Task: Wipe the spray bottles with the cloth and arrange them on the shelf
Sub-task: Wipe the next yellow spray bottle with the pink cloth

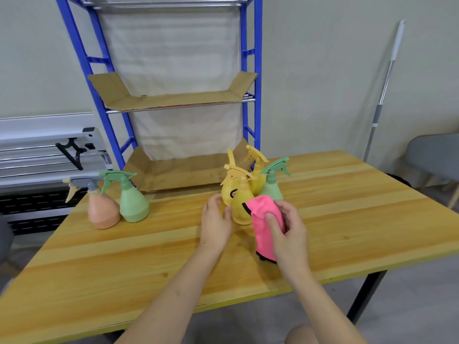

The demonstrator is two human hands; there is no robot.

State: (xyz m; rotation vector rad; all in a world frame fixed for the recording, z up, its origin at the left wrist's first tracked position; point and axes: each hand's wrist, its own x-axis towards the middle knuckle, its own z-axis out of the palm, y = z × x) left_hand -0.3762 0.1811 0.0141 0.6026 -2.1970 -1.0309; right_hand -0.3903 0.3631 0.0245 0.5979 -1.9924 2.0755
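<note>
Six spray bottles on our desk [323, 219]: left hand [215, 225] steadies the front yellow bottle [239, 207], right hand [289, 229] pinches the pink cloth [263, 214] against it; hard wiping risks toppling crowded neighbours.

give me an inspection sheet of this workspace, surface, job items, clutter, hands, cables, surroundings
Surface: wooden table, bottles standing on it.
Job's things: three yellow bottles and a green bottle clustered; peach bottle and second green bottle at left; pink cloth; blue shelf with bare cardboard liners.
Clutter: nothing seen.
Grippers: left hand holds the front yellow bottle; right hand presses the cloth on it.
Cables: nothing seen.
Surroundings: metal pole leaning on wall, grey chair at right.
</note>
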